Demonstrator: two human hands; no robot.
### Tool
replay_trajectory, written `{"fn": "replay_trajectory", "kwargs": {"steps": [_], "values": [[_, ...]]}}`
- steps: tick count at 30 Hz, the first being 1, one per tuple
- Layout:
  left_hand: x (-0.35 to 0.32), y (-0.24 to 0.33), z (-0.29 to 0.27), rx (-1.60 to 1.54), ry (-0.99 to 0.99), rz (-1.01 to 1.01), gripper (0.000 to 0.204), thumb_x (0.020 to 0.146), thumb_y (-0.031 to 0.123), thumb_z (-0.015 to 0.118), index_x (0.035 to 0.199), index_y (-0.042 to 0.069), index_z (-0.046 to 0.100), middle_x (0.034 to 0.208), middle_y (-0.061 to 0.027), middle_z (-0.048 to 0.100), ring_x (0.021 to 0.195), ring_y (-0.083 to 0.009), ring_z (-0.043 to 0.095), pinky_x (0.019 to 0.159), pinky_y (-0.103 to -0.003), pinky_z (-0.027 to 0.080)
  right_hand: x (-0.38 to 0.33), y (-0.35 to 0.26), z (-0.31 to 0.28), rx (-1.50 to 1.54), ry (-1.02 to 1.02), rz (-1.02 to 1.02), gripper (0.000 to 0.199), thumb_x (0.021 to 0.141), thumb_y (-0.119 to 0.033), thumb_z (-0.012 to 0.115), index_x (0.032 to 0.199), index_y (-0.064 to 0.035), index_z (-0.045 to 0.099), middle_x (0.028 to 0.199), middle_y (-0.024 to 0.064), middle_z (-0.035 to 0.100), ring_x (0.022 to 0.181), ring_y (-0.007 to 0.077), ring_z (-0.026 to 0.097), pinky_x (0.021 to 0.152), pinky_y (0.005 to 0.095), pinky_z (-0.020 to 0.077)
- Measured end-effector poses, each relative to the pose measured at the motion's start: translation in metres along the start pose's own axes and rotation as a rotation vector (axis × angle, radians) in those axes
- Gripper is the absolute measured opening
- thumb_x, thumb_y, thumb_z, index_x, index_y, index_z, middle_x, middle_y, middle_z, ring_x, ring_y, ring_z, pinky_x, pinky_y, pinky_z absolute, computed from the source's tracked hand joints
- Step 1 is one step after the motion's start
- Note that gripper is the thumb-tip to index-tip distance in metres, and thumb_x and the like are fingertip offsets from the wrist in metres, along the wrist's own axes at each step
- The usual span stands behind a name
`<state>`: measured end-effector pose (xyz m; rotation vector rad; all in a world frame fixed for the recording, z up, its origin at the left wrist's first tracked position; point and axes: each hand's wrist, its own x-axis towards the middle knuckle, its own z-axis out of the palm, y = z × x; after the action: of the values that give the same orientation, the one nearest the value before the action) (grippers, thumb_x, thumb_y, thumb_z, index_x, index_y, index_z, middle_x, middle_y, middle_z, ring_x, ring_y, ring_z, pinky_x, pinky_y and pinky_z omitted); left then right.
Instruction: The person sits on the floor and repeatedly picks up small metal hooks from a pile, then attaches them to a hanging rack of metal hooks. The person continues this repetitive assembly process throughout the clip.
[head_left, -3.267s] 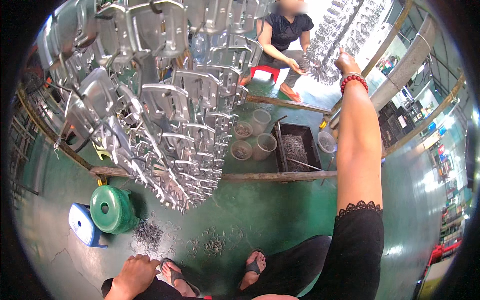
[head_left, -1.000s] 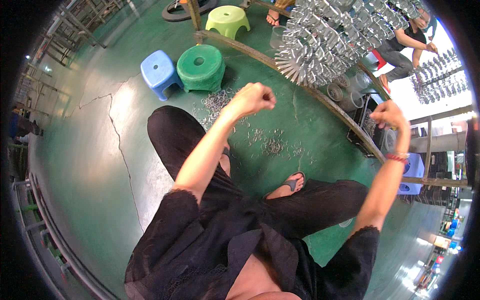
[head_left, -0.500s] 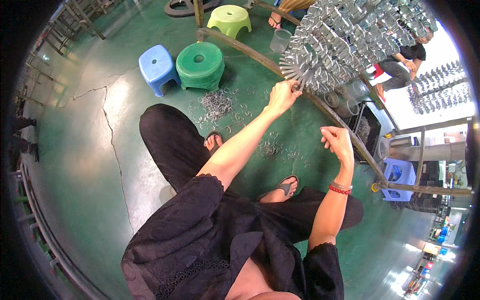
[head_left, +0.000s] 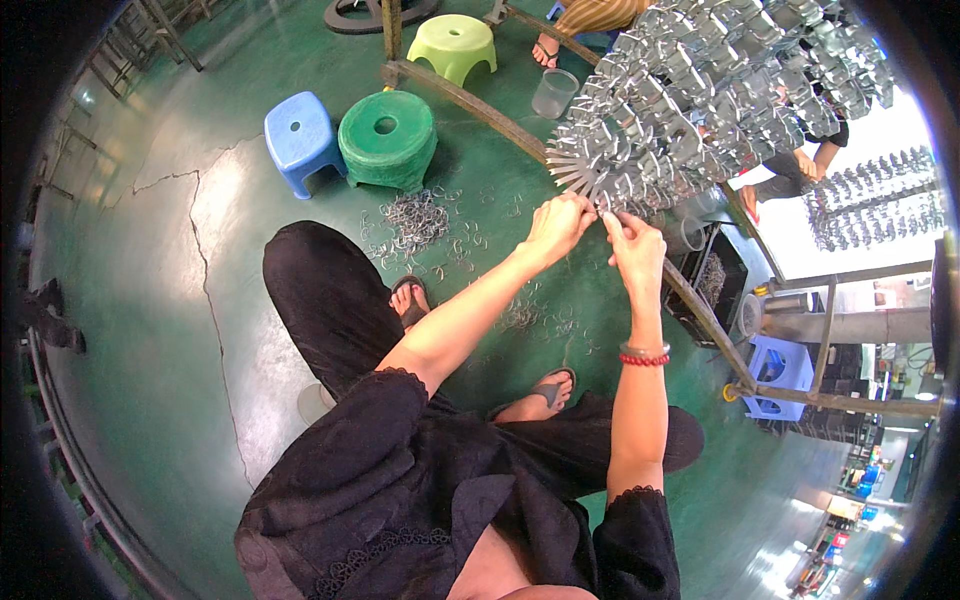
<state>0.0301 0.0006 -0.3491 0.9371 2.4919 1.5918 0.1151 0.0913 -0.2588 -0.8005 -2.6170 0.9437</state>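
In front of me hangs a dense cluster of shiny metal pieces, in rows, with a fan of flat metal strips at its lower left end. My left hand is closed in a pinch at the lower edge of this fan, on the end of a metal strip. Close beside it, my right hand is raised with thumb and forefinger brought together at the same edge. Whatever lies between the right fingertips is too small to make out. The two hands' fingertips nearly meet.
Small curved metal bits lie heaped on the green floor. A blue stool, a green stool and a lime stool stand at the far left. A metal frame bar runs under the cluster. Another person's hand shows behind.
My right hand has moved up and left to the metal fan, joining the left hand. My left hand stays at the fan's edge. The whole view has shifted slightly.
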Motion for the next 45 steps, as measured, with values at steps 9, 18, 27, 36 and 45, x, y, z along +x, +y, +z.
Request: {"fn": "replay_trajectory", "kwargs": {"steps": [9, 18, 27, 36, 45], "values": [[-0.016, -0.007, 0.002, -0.075, 0.053, 0.075, 0.017, 0.082, 0.018, 0.059, 0.089, 0.004, 0.063, 0.084, -0.0133, 0.061, 0.079, -0.0332, 0.061, 0.068, -0.042, 0.048, 0.023, 0.007, 0.022, 0.104, -0.013, 0.15, 0.024, 0.079, -0.013, 0.066, 0.088, 0.0089, 0.065, 0.062, 0.0105, 0.065, 0.049, 0.0127, 0.063, 0.04, 0.0242, 0.0477], [-0.017, -0.025, 0.008, -0.113, 0.084, 0.13, 0.018, 0.08, 0.017, 0.062, 0.093, 0.005, 0.063, 0.086, -0.0098, 0.062, 0.076, -0.0273, 0.062, 0.066, -0.038, 0.049, 0.041, 0.0, 0.028, 0.119, -0.107, 0.266, 0.017, 0.079, -0.004, 0.065, 0.081, 0.0123, 0.062, 0.067, 0.0142, 0.064, 0.053, 0.018, 0.064, 0.046, 0.0248, 0.0546], [0.033, -0.081, 0.0, -1.178, -0.423, -0.641, 0.041, 0.081, 0.032, 0.068, 0.111, 0.005, 0.059, 0.104, -0.0052, 0.064, 0.092, -0.0125, 0.057, 0.075, -0.028, 0.048, 0.054, 0.017, 0.031, 0.433, -0.059, 0.265, 0.01, 0.073, 0.008, 0.064, 0.081, 0.0134, 0.062, 0.073, 0.0163, 0.064, 0.058, 0.02, 0.064, 0.052, 0.026, 0.058], [0.081, -0.087, 0.023, -1.248, -0.607, -0.724, 0.023, 0.079, 0.026, 0.07, 0.093, 0.008, 0.066, 0.091, -0.0039, 0.067, 0.08, -0.0089, 0.059, 0.069, -0.024, 0.047, 0.072, 0.027, 0.047, 0.24, 0.08, 0.255, 0.013, 0.073, 0.005, 0.065, 0.083, 0.0129, 0.063, 0.073, 0.0143, 0.065, 0.059, 0.0185, 0.065, 0.051, 0.0257, 0.0552], [0.079, -0.074, 0.028, -1.197, -0.565, -0.784, 0.011, 0.079, 0.018, 0.069, 0.082, 0.007, 0.067, 0.079, -0.0011, 0.067, 0.066, -0.0062, 0.058, 0.056, -0.021, 0.041, 0.073, 0.025, 0.048, 0.182, 0.129, 0.29, 0.012, 0.074, 0.011, 0.062, 0.084, 0.0151, 0.06, 0.077, 0.0168, 0.063, 0.062, 0.0215, 0.065, 0.055, 0.0275, 0.0588]]}}
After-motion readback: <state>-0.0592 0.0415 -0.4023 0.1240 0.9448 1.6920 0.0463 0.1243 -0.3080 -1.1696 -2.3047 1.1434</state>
